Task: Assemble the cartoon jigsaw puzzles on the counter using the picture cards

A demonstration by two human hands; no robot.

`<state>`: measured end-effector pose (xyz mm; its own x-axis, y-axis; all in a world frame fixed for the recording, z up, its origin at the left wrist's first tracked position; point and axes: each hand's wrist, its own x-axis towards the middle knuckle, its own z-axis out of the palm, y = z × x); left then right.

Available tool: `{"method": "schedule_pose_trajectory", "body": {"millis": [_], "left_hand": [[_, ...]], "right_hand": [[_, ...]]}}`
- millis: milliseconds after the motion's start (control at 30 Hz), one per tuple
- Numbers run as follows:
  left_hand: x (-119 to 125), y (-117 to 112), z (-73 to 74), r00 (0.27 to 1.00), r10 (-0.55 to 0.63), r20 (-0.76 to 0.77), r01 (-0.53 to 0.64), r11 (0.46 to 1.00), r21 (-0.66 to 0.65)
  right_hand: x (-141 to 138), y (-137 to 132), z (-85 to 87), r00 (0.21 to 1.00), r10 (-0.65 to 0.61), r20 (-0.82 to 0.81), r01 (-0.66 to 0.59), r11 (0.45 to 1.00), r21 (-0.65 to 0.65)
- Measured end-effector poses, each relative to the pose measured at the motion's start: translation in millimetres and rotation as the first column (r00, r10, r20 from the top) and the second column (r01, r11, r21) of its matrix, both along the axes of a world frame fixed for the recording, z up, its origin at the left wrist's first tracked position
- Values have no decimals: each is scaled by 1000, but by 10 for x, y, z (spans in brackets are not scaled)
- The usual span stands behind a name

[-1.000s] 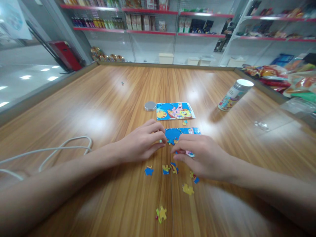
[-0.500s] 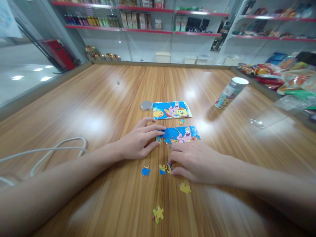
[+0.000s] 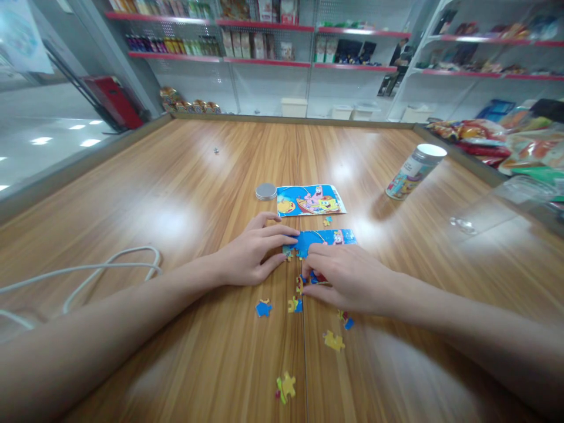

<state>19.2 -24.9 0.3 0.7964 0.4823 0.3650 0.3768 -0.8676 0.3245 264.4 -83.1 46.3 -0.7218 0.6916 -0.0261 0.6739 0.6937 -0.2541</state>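
Observation:
A partly joined cartoon jigsaw puzzle (image 3: 308, 238) lies on the wooden table. My left hand (image 3: 258, 249) rests on its left edge, fingers spread and holding nothing. My right hand (image 3: 337, 273) covers the lower right of the puzzle and pinches a small red, yellow and blue puzzle piece (image 3: 300, 284). Just below lies a yellow and blue piece (image 3: 295, 305), with a blue piece (image 3: 264, 308) to its left. Nearer to me are a yellow piece (image 3: 333, 341) and a yellow-green piece (image 3: 286, 388). Beyond the puzzle is the picture card (image 3: 311, 200).
A round metal lid (image 3: 266, 191) sits beside the card. A printed cardboard tube (image 3: 416, 170) stands to the right, near a clear plastic container (image 3: 497, 202). A white cable (image 3: 118, 264) loops on the left. Bagged snacks (image 3: 480, 138) line the right edge.
My right hand has moved up toward the puzzle with the piece between its fingers, uncovering a red and blue piece beneath the wrist. My left hand stays on the puzzle's left edge.

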Motion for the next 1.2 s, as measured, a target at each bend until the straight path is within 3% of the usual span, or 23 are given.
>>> {"method": "schedule_pose_trajectory", "body": {"millis": [133,333,600,833,1033,1200], "left_hand": [[14,9,-8,1000,-18,1,18,1000,15],[20,-8,15,1000,-6,-4,6,1000,17],[24,-26,12,1000,-3,6,3,1000,12],[52,-61,47,1000,15,7,-15,1000,-20],[54,-76,66,999,39,-10,-40,999,-37],[57,-77,77,999,33,0,-33,999,-37]], "right_hand": [[-14,97,-102,998,-40,-48,46,991,128],[-8,116,-171,988,-79,-132,106,972,209],[-59,83,-220,989,-30,-145,51,988,143],[-131,155,-230,966,-126,-226,135,991,21],[-114,190,-260,952,-212,-223,244,961,128],[-90,190,-293,956,-190,-226,229,960,161]]}}
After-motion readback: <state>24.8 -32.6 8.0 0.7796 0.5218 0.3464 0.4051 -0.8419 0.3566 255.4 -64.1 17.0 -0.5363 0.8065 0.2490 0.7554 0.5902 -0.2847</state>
